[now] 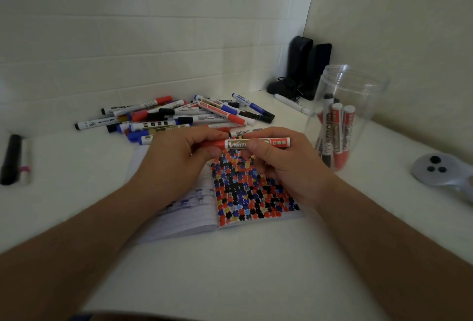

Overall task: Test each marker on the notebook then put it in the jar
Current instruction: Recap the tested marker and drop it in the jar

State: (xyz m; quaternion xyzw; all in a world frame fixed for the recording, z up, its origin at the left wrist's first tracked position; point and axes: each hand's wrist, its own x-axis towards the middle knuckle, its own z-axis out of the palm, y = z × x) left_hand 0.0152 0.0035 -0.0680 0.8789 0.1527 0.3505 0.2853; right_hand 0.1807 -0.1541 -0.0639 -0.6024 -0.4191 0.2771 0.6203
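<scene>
A red whiteboard marker [277, 142] lies level between my two hands, just above the open notebook [250, 192]. My left hand [179, 157] grips its red cap end and my right hand [276, 164] pinches its barrel. The notebook's right page is covered with red, blue, black and yellow blots. A clear plastic jar [350, 95] stands to the right, holding three markers [337, 131] upright. A heap of several markers [179, 116] lies behind my hands.
A black marker and a white marker [14, 159] lie at the far left. Black speakers [307, 64] and a cable fill the back corner. One white marker [291, 103] lies beside the jar. A grey controller [440, 169] rests at the right edge.
</scene>
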